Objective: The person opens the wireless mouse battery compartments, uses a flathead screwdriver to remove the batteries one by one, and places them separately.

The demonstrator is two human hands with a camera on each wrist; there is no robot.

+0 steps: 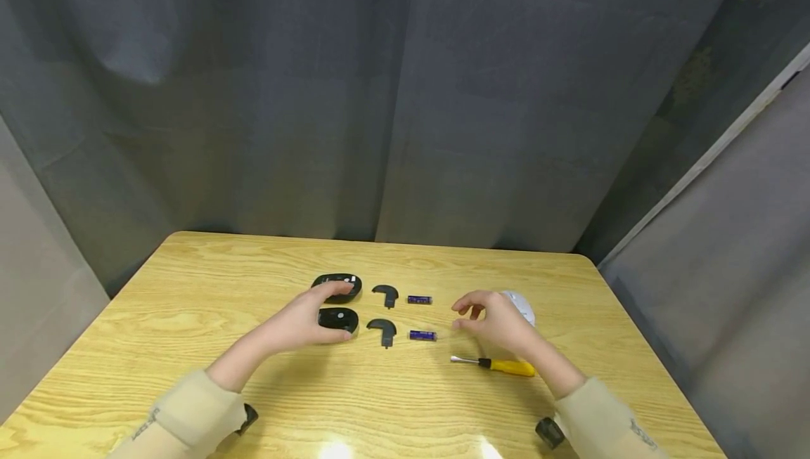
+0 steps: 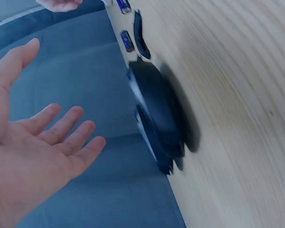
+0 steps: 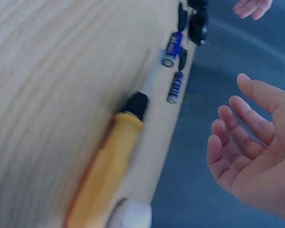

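My left hand hangs over two black computer mice, fingers spread and nothing held. The farther mouse is partly behind the fingers; the nearer mouse lies below the palm. In the left wrist view, a gap separates the hand from the mouse beside it. My right hand is raised off the table, its fingers loosely bent around nothing. Closest to it are a yellow-handled screwdriver and a white rounded object, partly hidden by the hand.
Between the hands lie two black mouse battery covers, a far cover and a near cover. To their right are two blue batteries, one far battery and one near battery. A grey curtain hangs behind the wooden table.
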